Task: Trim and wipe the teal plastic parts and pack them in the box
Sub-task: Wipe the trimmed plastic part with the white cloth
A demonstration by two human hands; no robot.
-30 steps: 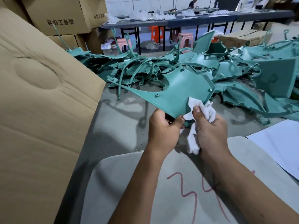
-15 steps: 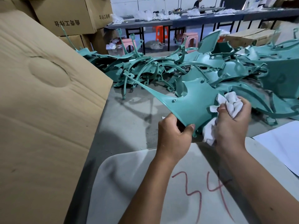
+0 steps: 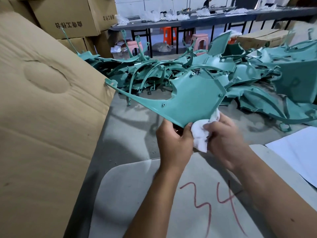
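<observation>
A: Item one, the teal part (image 3: pixel 192 98): where was it?

B: Held up above the grey surface (image 3: pixel 130 127), in front of both hands. Flat panel with a long thin arm running left; the arm's tip lay against the edge of the cardboard flap (image 3: pixel 51 103), though actual contact could not be told.

A: Left hand (image 3: pixel 174 141)?

B: It gripped the part's near bottom corner, thumb on the upper face, fingers curled beneath.

A: Right hand (image 3: pixel 226 140)?

B: Just beside the left, clenched around a bunched white cloth (image 3: pixel 200 136). The cloth was pressed against the part's near edge, between the two hands; a bit of it stuck out above the right-hand fingers.

A: Item two, remaining stock?

B: A tangled pile of teal parts (image 3: pixel 240 74) lay on the surface beyond the held part, well apart from the hands.

A: Other entries?

B: A pale board marked "34" in red (image 3: pixel 214 203) lay under the forearms. A white sheet (image 3: pixel 298 152) at the right. Stacked cardboard cartons (image 3: pixel 68 16) at the far left.
</observation>
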